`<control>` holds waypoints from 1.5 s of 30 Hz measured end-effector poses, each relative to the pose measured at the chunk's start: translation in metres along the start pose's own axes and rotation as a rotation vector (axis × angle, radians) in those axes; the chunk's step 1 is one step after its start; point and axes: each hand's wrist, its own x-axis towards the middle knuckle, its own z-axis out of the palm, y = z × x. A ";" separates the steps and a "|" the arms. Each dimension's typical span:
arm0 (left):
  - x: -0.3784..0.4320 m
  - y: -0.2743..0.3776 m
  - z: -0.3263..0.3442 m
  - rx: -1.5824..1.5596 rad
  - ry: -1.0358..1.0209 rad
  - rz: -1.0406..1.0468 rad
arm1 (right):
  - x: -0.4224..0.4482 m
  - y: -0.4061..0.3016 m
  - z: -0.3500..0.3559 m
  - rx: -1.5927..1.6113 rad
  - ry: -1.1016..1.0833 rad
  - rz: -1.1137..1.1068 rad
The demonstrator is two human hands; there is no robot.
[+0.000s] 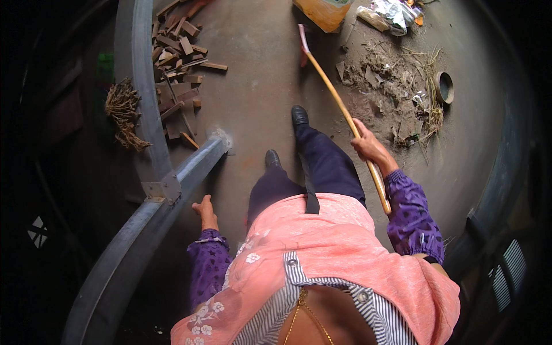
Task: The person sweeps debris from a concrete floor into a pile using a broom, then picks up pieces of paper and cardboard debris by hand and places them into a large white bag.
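My right hand [371, 145] grips the pale wooden handle [334, 92] of a long tool. The handle slants from beside my right sleeve up to a narrow reddish-and-white head [304, 42], whose exact kind I cannot tell. My left hand [206, 211] hangs at my side with nothing in it, thumb apart from the fingers, close to a grey metal beam [198, 164]. Right of the tool lies a heap of dirt and scraps [384, 86], with strands of dry straw [432, 95] along its far side.
Wood offcuts [179, 56] lie piled at upper left, behind a metal upright [146, 86]. A bundle of dried stalks [124, 113] is beside it. Beyond the heap are a round container [444, 88] on its side, crumpled plastic [390, 16] and an orange bag [326, 14].
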 end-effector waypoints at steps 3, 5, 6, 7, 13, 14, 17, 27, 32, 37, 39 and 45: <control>0.019 -0.010 0.000 0.013 -0.076 -0.095 | -0.020 -0.002 0.046 0.041 -0.134 -0.055; -0.005 -0.001 -0.007 0.005 -0.170 -0.070 | -0.016 0.008 0.085 0.048 -0.228 -0.045; -0.021 0.005 -0.017 0.013 -0.202 -0.039 | -0.007 0.014 0.108 -0.024 -0.256 -0.100; -0.029 0.007 -0.019 0.015 -0.250 0.002 | 0.014 0.027 0.134 -0.108 -0.277 -0.228; 0.051 -0.044 -0.093 -0.135 -0.026 0.037 | 0.085 0.035 0.263 -0.210 -0.312 -0.175; 0.054 -0.043 -0.095 -0.178 -0.075 0.040 | 0.101 0.064 0.254 -0.181 -0.242 -0.202; 0.063 -0.033 -0.121 -0.323 -0.158 0.104 | 0.089 0.080 0.211 -0.083 -0.090 -0.124; 0.057 0.008 -0.108 -0.460 -0.371 0.219 | -0.061 0.103 0.150 0.009 0.285 -0.196; 0.050 0.011 -0.111 -0.460 -0.351 0.218 | -0.106 0.095 0.208 0.005 -0.038 -0.069; 0.052 0.001 -0.105 -0.397 -0.413 0.266 | -0.040 0.107 0.261 -0.277 -0.302 -0.174; 0.053 0.000 -0.115 -0.341 -0.426 0.295 | -0.022 0.115 0.266 -0.324 -0.245 -0.147; 0.046 -0.013 -0.150 -0.292 -0.205 0.451 | 0.008 0.171 0.139 0.029 0.140 0.016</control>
